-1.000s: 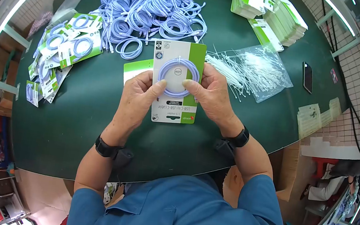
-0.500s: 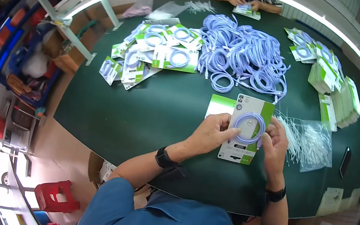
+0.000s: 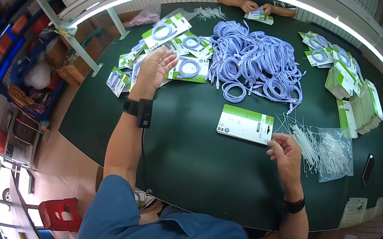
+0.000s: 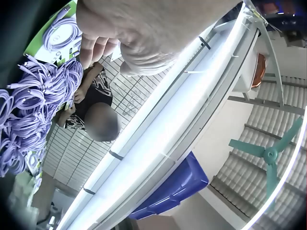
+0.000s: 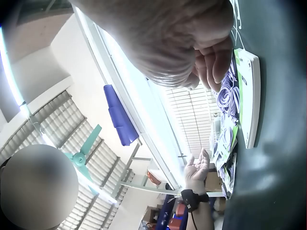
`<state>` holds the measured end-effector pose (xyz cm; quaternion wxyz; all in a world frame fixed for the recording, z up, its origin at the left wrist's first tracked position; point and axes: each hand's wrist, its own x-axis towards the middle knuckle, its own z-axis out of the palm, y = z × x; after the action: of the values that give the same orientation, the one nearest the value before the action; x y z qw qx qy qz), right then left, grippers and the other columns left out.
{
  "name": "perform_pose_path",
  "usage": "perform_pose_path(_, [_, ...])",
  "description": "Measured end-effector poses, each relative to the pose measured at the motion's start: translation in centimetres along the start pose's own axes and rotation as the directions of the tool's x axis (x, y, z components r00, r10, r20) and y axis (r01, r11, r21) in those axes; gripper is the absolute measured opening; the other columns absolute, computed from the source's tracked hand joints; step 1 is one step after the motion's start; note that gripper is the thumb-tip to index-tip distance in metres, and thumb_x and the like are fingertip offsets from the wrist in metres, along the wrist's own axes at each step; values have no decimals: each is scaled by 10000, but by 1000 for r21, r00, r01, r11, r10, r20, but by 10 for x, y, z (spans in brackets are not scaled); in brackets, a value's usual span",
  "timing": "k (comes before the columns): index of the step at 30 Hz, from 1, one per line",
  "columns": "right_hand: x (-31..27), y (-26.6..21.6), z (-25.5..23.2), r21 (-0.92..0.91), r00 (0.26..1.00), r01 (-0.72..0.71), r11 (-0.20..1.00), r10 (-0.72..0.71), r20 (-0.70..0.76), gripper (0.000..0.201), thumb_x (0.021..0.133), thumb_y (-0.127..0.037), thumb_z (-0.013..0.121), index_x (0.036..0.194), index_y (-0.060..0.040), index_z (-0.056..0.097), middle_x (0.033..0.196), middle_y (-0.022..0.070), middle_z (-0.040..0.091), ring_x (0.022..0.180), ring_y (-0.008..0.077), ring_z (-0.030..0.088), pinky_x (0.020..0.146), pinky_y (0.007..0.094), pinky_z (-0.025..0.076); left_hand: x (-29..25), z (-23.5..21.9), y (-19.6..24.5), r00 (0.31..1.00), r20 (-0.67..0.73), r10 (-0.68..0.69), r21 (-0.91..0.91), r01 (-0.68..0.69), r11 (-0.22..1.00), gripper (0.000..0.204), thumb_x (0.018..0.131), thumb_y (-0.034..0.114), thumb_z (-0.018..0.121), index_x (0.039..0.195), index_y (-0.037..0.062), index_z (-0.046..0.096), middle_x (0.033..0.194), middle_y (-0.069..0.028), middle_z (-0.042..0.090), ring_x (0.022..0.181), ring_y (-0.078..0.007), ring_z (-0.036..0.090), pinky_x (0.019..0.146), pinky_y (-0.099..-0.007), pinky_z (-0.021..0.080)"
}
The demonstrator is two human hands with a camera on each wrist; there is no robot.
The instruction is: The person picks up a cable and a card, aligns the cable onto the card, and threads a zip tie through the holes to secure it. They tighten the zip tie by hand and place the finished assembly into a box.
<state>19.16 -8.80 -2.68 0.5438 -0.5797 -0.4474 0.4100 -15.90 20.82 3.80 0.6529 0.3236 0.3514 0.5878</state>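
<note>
My left hand (image 3: 153,68) reaches over the heap of carded cables at the left, palm turned up and fingers loose, holding nothing. Just beyond its fingertips a white-and-green card with a coiled lilac USB cable (image 3: 163,31) stands tilted above the heap. In the right wrist view the same left hand (image 5: 195,170) shows spread fingers. My right hand (image 3: 286,157) hangs with loosely bent fingers beside the short end of a stack of blank cards (image 3: 244,123); nothing shows in its grasp. White cable ties (image 3: 303,145) lie just past it.
A big tangle of lilac cables (image 3: 258,63) fills the table's middle back. At the right are piled cards (image 3: 367,107), a clear bag (image 3: 337,159) of ties and a phone (image 3: 368,170). Across the table another person's hands (image 3: 256,7) handle a card.
Both hands held the carded cable over the table's front. My left hand has carried it to the left-hand heap and released it; my right hand has let go and stayed near the card stack.
</note>
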Motion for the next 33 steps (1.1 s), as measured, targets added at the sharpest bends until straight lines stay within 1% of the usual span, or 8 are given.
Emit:
perform_pose_path(9, [3, 1, -5, -15, 997, -62, 998, 61, -39, 213, 1003, -76, 649, 1195, 15, 666, 963, 58, 744, 757, 79, 672, 646, 221, 513, -19, 8, -78, 976, 154, -153, 446, 70, 892, 383, 978, 190, 752, 1283, -10, 637, 1107, -116, 731, 936, -186, 722, 791, -325, 612])
perform_pose_path(13, [5, 6, -7, -28, 999, -19, 999, 18, -29, 169, 995, -73, 651, 1131, 15, 696, 942, 46, 737, 749, 76, 668, 651, 223, 517, -20, 47, -91, 905, 403, -135, 725, -226, 650, 378, 934, 161, 782, 1251, -11, 668, 1074, -98, 751, 896, -186, 728, 766, -315, 602])
perform_pose_path(16, [6, 9, -9, -46, 1000, -7, 999, 6, -28, 153, 993, -75, 654, 1108, 13, 705, 931, 43, 733, 747, 77, 667, 656, 225, 522, -34, 76, -116, 625, 769, -131, 637, -736, 229, 381, 895, 200, 798, 1204, -3, 705, 1059, -109, 759, 908, -238, 731, 774, -358, 595])
perform_pose_path(20, [5, 9, -9, -38, 1000, 15, 999, -16, -17, 147, 989, -61, 655, 1100, 21, 704, 923, 49, 730, 742, 81, 665, 664, 229, 528, -38, 87, -156, 500, 866, 19, 489, -838, -243, 360, 883, 262, 789, 1115, -5, 721, 1031, -139, 763, 908, -299, 723, 765, -440, 579])
perform_pose_path(24, [5, 11, -9, -48, 999, 44, 998, -44, 1, 148, 985, -44, 652, 1104, 29, 701, 911, 54, 726, 741, 82, 663, 668, 231, 531, -29, 97, -168, 712, 692, -119, 602, -660, -449, 335, 919, 319, 742, 1010, -3, 717, 962, -162, 754, 909, -321, 714, 775, -496, 552])
perform_pose_path(29, [6, 7, -11, -68, 997, 80, 994, -80, 3, 145, 984, -37, 653, 1102, 34, 700, 901, 57, 723, 744, 84, 663, 671, 231, 534, -31, 104, -164, 682, 731, -24, 598, -657, -458, 310, 966, 309, 685, 932, 1, 684, 875, -174, 731, 867, -311, 706, 757, -465, 542])
perform_pose_path(32, [4, 6, -8, -69, 997, 74, 995, -74, 6, 145, 985, -39, 657, 1102, 35, 701, 901, 58, 725, 744, 85, 663, 672, 233, 536, -47, 117, -126, 844, 536, -6, 840, -533, 97, 368, 1054, 342, 581, 990, -8, 677, 795, -149, 715, 840, -339, 702, 734, -421, 548])
perform_pose_path(33, [4, 7, -7, -37, 997, 78, 996, -78, 7, 145, 992, -49, 654, 1101, 33, 702, 901, 57, 726, 740, 84, 662, 670, 234, 535, -54, 122, -118, 844, 536, -7, 840, -533, 101, 368, 1054, 342, 581, 990, -8, 677, 795, -149, 715, 840, -339, 702, 734, -421, 548])
